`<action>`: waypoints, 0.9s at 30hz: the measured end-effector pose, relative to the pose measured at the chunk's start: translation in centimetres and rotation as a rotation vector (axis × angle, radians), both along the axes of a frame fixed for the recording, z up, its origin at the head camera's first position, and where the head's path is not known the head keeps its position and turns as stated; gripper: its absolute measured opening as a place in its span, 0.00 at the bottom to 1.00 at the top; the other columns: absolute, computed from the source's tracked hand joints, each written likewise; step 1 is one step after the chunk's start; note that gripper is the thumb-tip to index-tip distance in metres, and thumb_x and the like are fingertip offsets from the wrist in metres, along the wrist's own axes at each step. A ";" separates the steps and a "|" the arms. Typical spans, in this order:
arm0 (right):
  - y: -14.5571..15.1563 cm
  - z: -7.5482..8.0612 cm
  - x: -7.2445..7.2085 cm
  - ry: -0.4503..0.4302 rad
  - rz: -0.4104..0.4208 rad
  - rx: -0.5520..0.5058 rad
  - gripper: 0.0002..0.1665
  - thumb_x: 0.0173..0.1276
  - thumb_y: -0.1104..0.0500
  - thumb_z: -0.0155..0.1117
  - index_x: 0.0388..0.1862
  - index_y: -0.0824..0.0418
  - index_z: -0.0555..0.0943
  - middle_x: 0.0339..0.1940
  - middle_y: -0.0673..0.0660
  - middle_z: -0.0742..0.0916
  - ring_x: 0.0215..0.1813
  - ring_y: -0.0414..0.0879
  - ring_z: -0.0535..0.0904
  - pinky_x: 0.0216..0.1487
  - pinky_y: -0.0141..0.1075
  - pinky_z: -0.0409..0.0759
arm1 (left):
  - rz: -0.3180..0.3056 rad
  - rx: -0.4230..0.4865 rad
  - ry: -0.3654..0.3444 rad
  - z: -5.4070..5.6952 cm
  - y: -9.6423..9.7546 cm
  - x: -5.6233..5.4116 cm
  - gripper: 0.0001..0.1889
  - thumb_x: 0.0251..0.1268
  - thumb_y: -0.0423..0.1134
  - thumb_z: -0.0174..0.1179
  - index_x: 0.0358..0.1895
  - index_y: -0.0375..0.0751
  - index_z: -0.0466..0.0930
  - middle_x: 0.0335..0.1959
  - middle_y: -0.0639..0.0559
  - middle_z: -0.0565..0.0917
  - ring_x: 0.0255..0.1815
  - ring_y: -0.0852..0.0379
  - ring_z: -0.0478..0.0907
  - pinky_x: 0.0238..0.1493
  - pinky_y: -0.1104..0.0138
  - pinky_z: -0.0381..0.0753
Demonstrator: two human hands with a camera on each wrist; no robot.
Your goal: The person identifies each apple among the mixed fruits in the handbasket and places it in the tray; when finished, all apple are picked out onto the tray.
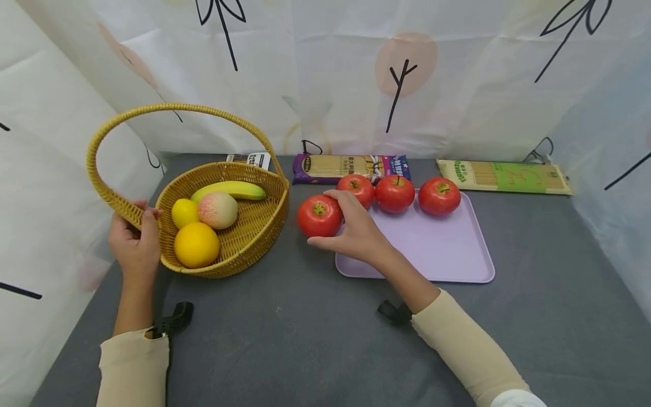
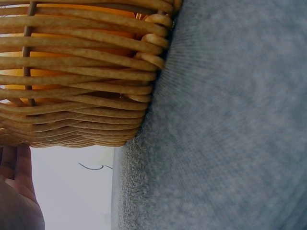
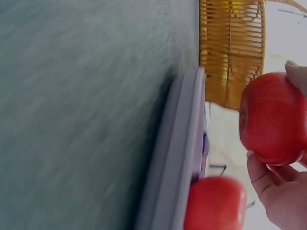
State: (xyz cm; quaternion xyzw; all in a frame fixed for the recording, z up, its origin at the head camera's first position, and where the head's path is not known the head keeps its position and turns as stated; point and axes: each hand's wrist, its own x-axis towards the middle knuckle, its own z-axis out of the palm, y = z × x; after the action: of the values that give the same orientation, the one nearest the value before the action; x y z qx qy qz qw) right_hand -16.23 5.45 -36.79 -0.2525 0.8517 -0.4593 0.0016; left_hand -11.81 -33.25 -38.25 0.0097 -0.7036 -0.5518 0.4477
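Observation:
My right hand (image 1: 358, 229) holds a red apple (image 1: 317, 216) between thumb and fingers, left of a lilac tray (image 1: 432, 254). In the right wrist view this apple (image 3: 271, 117) is raised above the tray's rim. Three more red apples stand along the tray's far side, the rightmost apple (image 1: 439, 196) near its corner. On the left, my left hand (image 1: 134, 243) grips a wicker basket (image 1: 261, 240) where its tall handle (image 1: 178, 106) meets the rim. Inside the basket lie a banana (image 1: 234, 190), a peach (image 1: 217, 210), a lemon (image 1: 185, 213) and an orange (image 1: 196, 245).
Behind the tray lies a purple noodle packet (image 1: 341, 167), and a green noodle packet (image 1: 508, 176) is at the back right. A small printed packet (image 1: 256, 160) is partly hidden behind the basket. A patterned curtain (image 1: 346, 85) borders the grey table (image 1: 285, 345).

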 end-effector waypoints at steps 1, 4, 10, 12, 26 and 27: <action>0.5 -0.1 0.0 -0.014 -0.007 0.007 0.49 0.51 0.43 0.81 0.69 0.51 0.67 0.63 0.49 0.74 0.62 0.44 0.71 0.55 0.48 0.81 | -0.001 0.002 0.001 0.1 0.1 0.0 0.12 0.67 0.26 0.55 0.50 0.21 0.78 0.35 0.50 0.83 0.37 0.56 0.82 0.46 0.73 0.81; 1.8 -0.5 0.1 -0.050 -0.032 0.029 0.50 0.52 0.44 0.81 0.69 0.51 0.67 0.63 0.50 0.74 0.64 0.45 0.71 0.55 0.49 0.81 | -0.002 0.002 0.004 0.3 0.3 0.1 0.12 0.67 0.26 0.55 0.49 0.21 0.78 0.35 0.50 0.83 0.36 0.56 0.82 0.45 0.74 0.81; 4.0 -1.0 0.1 -0.078 -0.051 0.088 0.50 0.52 0.48 0.82 0.70 0.53 0.66 0.63 0.53 0.73 0.65 0.48 0.70 0.58 0.51 0.80 | -0.001 -0.026 0.000 0.4 0.4 0.0 0.12 0.68 0.26 0.55 0.49 0.21 0.78 0.35 0.50 0.83 0.37 0.57 0.82 0.45 0.74 0.80; 4.5 -0.9 0.1 -0.081 -0.041 0.116 0.51 0.52 0.49 0.82 0.71 0.54 0.65 0.63 0.53 0.73 0.65 0.48 0.69 0.59 0.52 0.79 | -0.001 -0.025 -0.001 0.4 0.4 0.0 0.12 0.68 0.26 0.54 0.49 0.21 0.78 0.35 0.50 0.83 0.37 0.57 0.82 0.44 0.74 0.80; 7.8 -0.1 1.2 -0.158 -0.004 0.198 0.56 0.53 0.54 0.82 0.77 0.56 0.60 0.69 0.57 0.69 0.67 0.52 0.68 0.56 0.51 0.81 | -0.042 0.138 -0.067 0.8 -0.4 -0.1 0.21 0.63 0.26 0.59 0.60 0.33 0.71 0.48 0.45 0.75 0.47 0.51 0.77 0.47 0.72 0.76; 8.2 0.0 1.3 -0.158 -0.009 0.187 0.57 0.52 0.53 0.82 0.77 0.56 0.61 0.69 0.58 0.69 0.67 0.53 0.68 0.55 0.51 0.82 | -0.027 0.161 -0.052 1.4 -0.2 0.0 0.24 0.61 0.26 0.59 0.62 0.35 0.69 0.51 0.45 0.72 0.50 0.51 0.75 0.48 0.71 0.75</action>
State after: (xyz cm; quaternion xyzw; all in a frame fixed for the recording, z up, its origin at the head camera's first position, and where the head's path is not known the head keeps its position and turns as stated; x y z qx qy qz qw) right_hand -14.98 13.64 -36.75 -0.2107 0.8891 -0.3962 0.0901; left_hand -11.84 -33.45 -36.83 0.0506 -0.6683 -0.6123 0.4194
